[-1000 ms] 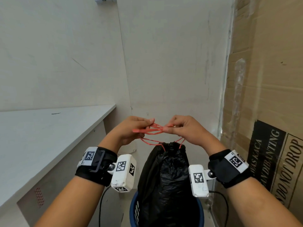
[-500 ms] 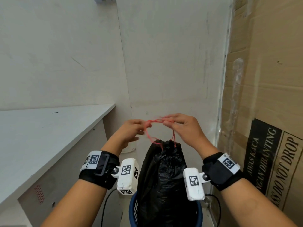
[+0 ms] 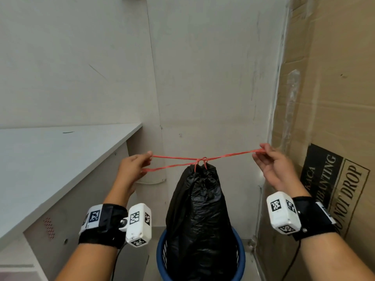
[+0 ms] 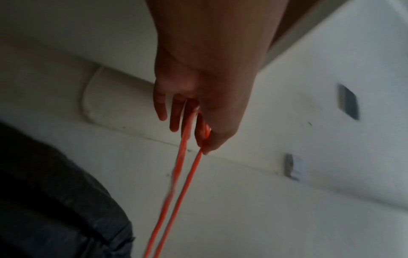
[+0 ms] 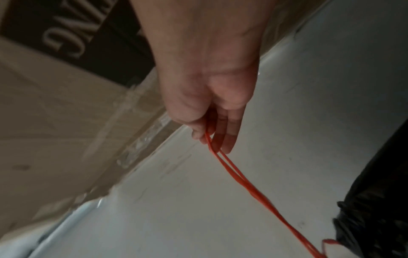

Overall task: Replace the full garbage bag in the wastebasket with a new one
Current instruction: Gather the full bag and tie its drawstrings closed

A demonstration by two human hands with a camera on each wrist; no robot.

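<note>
A full black garbage bag (image 3: 199, 216) stands in a blue wastebasket (image 3: 240, 260), its neck gathered by a red drawstring (image 3: 176, 158) crossed in a knot (image 3: 202, 159) above it. My left hand (image 3: 135, 168) pinches the left loop of the drawstring (image 4: 185, 157), pulled out to the left. My right hand (image 3: 271, 167) pinches the right loop of the string (image 5: 234, 172), pulled out to the right. Both loops run taut and nearly level. The bag (image 4: 50, 206) shows dark at the lower left of the left wrist view, and the bag (image 5: 379, 200) at the right edge of the right wrist view.
A white counter (image 3: 56, 165) runs along the left, close to my left arm. A tall cardboard box (image 3: 328, 98) printed "DO NOT DROP" stands on the right, just behind my right hand. The white wall (image 3: 213, 78) closes the corner behind the wastebasket.
My hands were together above the bag, crossing the drawstring loops. They have moved far apart, left and right, drawing the string tight into a knot over the bag's neck.
</note>
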